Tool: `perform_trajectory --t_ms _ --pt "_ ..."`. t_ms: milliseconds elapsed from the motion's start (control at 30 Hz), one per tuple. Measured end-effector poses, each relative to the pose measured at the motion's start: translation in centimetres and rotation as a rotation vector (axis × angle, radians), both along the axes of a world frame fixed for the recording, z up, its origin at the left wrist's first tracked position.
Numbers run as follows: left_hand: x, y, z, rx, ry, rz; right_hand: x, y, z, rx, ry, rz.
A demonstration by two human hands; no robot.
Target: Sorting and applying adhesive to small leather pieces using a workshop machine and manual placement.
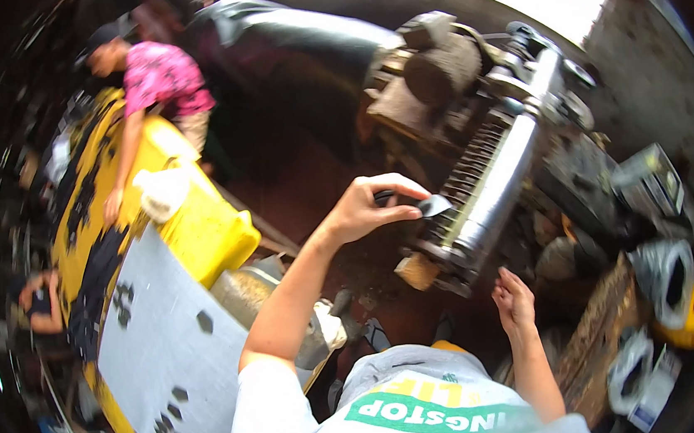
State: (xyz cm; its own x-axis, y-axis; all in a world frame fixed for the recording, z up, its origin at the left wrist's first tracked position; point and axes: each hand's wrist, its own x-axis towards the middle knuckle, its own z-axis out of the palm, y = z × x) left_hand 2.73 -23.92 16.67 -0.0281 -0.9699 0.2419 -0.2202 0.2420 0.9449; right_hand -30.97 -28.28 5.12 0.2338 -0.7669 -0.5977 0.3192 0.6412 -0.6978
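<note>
My left hand [369,208] grips a small black piece with a pale grey end [434,206], held at the near left end of a long metal machine [509,162]. The machine has a chrome cylinder and a row of thin slats or teeth along its left side. A tan block [414,270] sits below that near end. My right hand [512,301] is half open below the machine's near end, its fingers loosely bent and nothing visible in them.
Left: a grey board [160,310] with dark hexagonal pieces, yellow containers [211,238], a person [159,84] in pink reaching down, another person [43,308] farther left. Back: a large black wrapped bundle [281,52]. Right: plastic bags [652,262], boxes [643,180], a rough wooden plank [596,334].
</note>
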Motion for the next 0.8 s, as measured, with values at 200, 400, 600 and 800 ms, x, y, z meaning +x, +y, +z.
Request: perform_trajectory --t_ms 200,400,600,800 --pt "5.9 5.2 -3.3 0.071 1.070 0.124 -4.9 0.8 -8.1 0.084 0.166 0.048" --pt "15.4 21.4 -4.6 -0.245 1.378 0.474 -7.7 1.8 -16.0 0.262 0.617 0.094" --pt "26.2 32.0 -8.5 -0.471 1.432 0.865 -13.6 -1.6 -19.3 0.440 0.437 0.352" --pt "34.7 37.5 -11.3 -0.495 1.421 1.228 -18.0 -5.2 -21.4 0.659 0.189 0.624"
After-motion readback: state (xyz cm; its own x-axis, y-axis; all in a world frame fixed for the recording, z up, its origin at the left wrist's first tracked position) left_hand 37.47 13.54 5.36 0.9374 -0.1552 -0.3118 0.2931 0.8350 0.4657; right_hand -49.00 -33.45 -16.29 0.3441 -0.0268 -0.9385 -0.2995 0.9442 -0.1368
